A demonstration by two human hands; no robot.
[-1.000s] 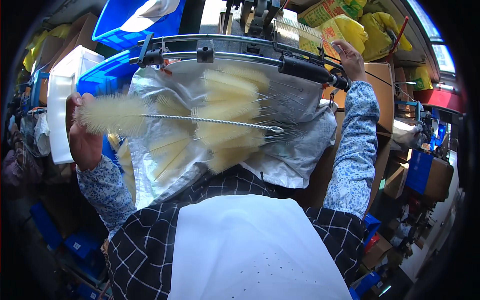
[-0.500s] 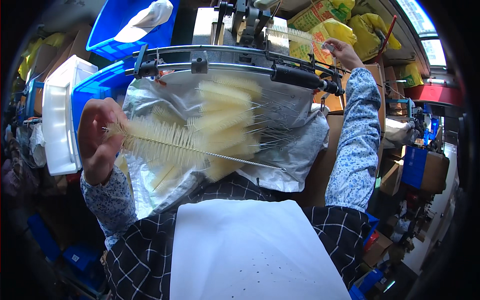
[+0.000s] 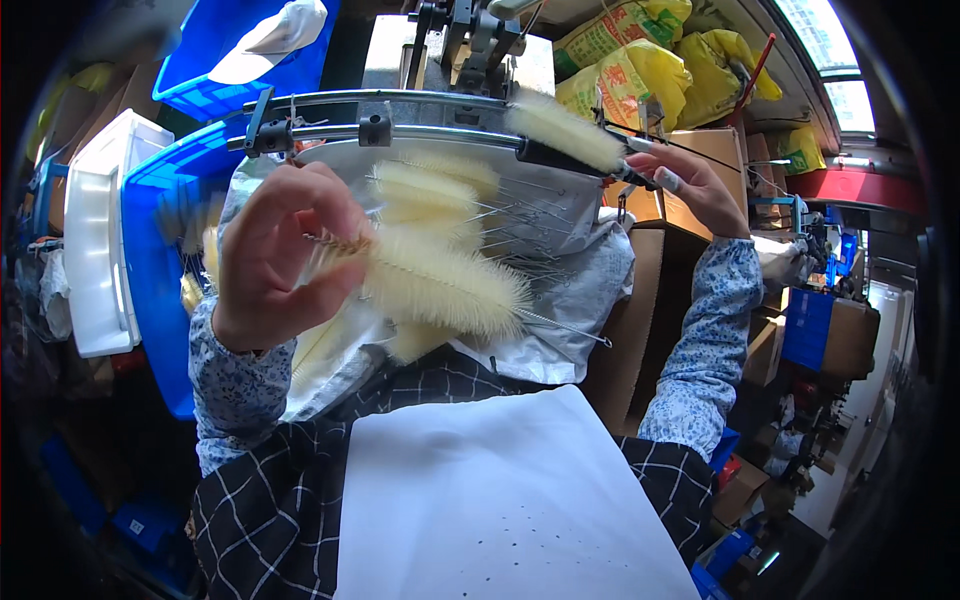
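My left hand (image 3: 290, 255) pinches a bottle brush (image 3: 440, 285) by the tip of its cream bristles. Its twisted wire stem points right and ends in a small loop. At the machine's rail, my right hand (image 3: 695, 185) has its fingertips at the right end of a second brush (image 3: 565, 130), apparently gripping it. That brush slants across the black roller (image 3: 540, 155), and its far end is slightly blurred. Between my hands, a pile of similar brushes (image 3: 425, 190) lies on a white woven sack (image 3: 600, 270), wire stems to the right.
Metal rails (image 3: 430, 132) run across in front of me, below the machine (image 3: 470, 50). On the left are a blue crate (image 3: 150, 290), a white tray (image 3: 100, 240) and a white cap (image 3: 270, 45) in another blue bin. A cardboard box (image 3: 625, 310) and yellow sacks (image 3: 630, 85) occupy the right.
My left hand has moved right with its brush, over the pile. My right hand has come down toward me, and the brush at the machine has shifted down with it.
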